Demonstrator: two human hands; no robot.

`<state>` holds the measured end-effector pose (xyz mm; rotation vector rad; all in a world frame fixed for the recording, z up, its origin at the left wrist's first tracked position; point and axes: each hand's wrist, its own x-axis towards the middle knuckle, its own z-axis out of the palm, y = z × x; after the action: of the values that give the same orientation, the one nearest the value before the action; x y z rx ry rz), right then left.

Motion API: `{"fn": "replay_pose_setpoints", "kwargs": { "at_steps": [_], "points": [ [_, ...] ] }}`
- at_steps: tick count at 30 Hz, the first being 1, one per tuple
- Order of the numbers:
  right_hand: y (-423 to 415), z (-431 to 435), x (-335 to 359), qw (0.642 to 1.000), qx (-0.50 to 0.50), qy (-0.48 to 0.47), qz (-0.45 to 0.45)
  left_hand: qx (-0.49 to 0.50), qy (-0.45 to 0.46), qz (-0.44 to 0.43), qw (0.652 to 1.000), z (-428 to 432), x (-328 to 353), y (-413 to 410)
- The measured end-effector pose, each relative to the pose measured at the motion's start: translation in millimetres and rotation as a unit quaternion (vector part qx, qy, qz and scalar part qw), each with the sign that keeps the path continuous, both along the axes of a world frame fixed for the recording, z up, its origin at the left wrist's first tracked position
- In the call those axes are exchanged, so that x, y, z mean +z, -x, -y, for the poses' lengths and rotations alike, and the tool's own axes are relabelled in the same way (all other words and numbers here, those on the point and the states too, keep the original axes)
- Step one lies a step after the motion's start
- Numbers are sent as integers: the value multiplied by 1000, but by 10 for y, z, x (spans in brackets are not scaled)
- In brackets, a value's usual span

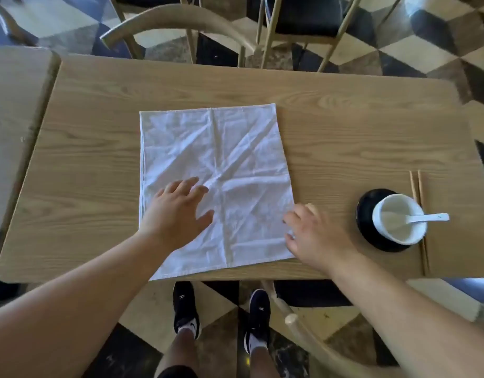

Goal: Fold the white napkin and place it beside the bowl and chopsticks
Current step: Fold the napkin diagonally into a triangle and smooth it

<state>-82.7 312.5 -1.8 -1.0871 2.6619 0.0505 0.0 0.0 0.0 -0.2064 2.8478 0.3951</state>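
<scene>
A white napkin (219,165) lies spread flat and creased on the wooden table (344,126), its near edge at the table's front edge. My left hand (178,211) rests flat on its near left part, fingers apart. My right hand (314,236) sits at the napkin's near right edge, fingers spread and touching the cloth's border. To the right stands a white bowl (399,219) holding a white spoon (429,218), on a black saucer (367,227). A pair of wooden chopsticks (418,186) lies just right of the bowl, partly hidden behind it.
Wooden chairs (181,20) stand behind the table's far edge. Another chair (303,326) is near my right leg. A second table (14,105) abuts on the left. Bare wood lies between the napkin and the saucer.
</scene>
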Motion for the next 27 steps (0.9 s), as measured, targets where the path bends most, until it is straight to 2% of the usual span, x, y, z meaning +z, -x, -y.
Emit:
{"fn": "replay_pose_setpoints", "kwargs": {
  "at_steps": [3, 6, 12, 16, 21, 27],
  "points": [
    [-117, 16, -79, 998, 60, 20, 9, 4, 8, -2, 1000, 72, -199, -98],
    [-228, -105, -167, 994, 103, -3, 26, 3, 11, -21, 1000, 132, -344, -209],
    [-281, -306, -252, 990, 138, -40, 3, -2, -7, -58, 998, 181, -462, -272],
    [-239, -317, -250, 991, 123, -30, -36, -2, -6, -79, 997, 182, -498, -284],
    [-182, -217, -194, 993, 100, -38, -42, -7, -13, -77, 997, 218, -518, -295],
    [-82, 54, -73, 997, 50, 13, -49, 5, 9, -106, 994, 444, -551, -380]
  ]
}}
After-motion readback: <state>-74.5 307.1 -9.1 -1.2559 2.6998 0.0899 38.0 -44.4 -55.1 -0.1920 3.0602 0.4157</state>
